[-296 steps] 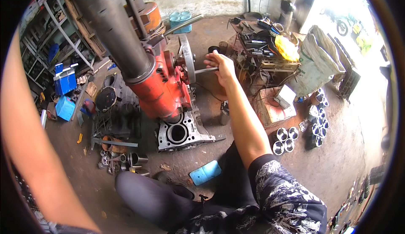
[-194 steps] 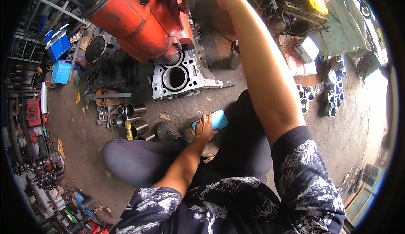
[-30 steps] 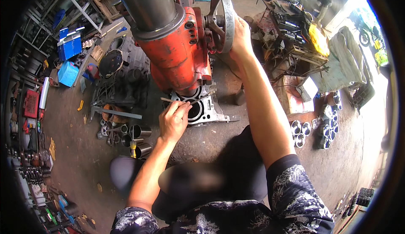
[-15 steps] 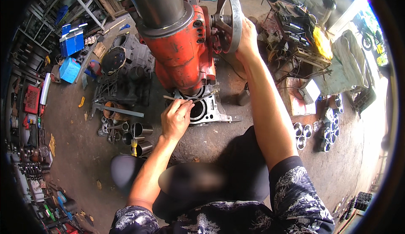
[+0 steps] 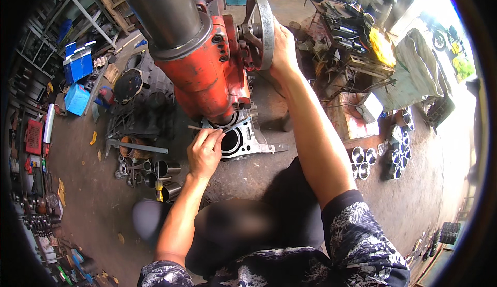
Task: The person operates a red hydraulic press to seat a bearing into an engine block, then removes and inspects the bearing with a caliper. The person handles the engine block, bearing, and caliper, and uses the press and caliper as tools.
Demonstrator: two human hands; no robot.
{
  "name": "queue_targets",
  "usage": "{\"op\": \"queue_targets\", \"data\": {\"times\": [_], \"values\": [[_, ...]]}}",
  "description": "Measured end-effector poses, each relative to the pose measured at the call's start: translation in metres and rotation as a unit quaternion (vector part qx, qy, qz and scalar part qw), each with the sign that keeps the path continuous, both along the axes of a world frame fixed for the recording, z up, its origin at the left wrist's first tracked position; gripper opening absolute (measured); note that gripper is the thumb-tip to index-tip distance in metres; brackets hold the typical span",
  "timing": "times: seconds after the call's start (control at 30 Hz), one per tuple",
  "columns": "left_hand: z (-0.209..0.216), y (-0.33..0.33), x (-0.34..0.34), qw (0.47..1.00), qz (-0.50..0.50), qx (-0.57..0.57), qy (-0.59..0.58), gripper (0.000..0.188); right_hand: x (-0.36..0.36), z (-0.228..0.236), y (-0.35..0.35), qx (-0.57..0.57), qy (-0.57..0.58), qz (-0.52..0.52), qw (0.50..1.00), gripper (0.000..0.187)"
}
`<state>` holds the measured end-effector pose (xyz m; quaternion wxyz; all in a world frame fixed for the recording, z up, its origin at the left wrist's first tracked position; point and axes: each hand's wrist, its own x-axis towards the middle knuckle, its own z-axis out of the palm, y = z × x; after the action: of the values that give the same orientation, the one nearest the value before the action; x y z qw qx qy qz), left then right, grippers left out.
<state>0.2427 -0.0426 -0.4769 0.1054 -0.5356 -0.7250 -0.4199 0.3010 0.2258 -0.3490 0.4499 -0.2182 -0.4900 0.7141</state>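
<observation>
Head view: right hand (image 5: pixel 283 43) on handwheel (image 5: pixel 263 28); left hand (image 5: pixel 204 152) beside engine block (image 5: pixel 239 139).

Concrete floor (image 5: pixel 290 168), engine block (image 5: pixel 238 139), metal sleeves (image 5: pixel 165 175)

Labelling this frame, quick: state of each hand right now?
Left hand: closed, pinching a thin rod beside the cylinder block.
Right hand: closed on the handwheel rim.
</observation>
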Motion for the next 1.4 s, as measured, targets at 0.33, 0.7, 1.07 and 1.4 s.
{"op": "queue_targets", "data": {"times": [0.33,0.7,1.07,1.4], "values": [[-0.001,0.001,-0.001,1.0,-0.003,-0.003,-0.001,0.01,-0.003,-0.006,0.005,0.013,0.0,-0.012,1.0,0.046],[-0.001,0.001,-0.001,1.0,-0.002,-0.004,0.012,0.01,-0.008,-0.011,0.008,0.008,-0.003,-0.03,1.0,0.047],[-0.003,0.001,0.0,1.0,-0.002,-0.005,0.007,0.01,-0.007,-0.009,0.005,0.014,-0.006,-0.038,0.999,0.047],[-0.003,0.001,0.0,1.0,-0.004,-0.006,0.011,0.01,-0.01,-0.014,0.01,0.017,-0.003,-0.04,0.999,0.047]]}}
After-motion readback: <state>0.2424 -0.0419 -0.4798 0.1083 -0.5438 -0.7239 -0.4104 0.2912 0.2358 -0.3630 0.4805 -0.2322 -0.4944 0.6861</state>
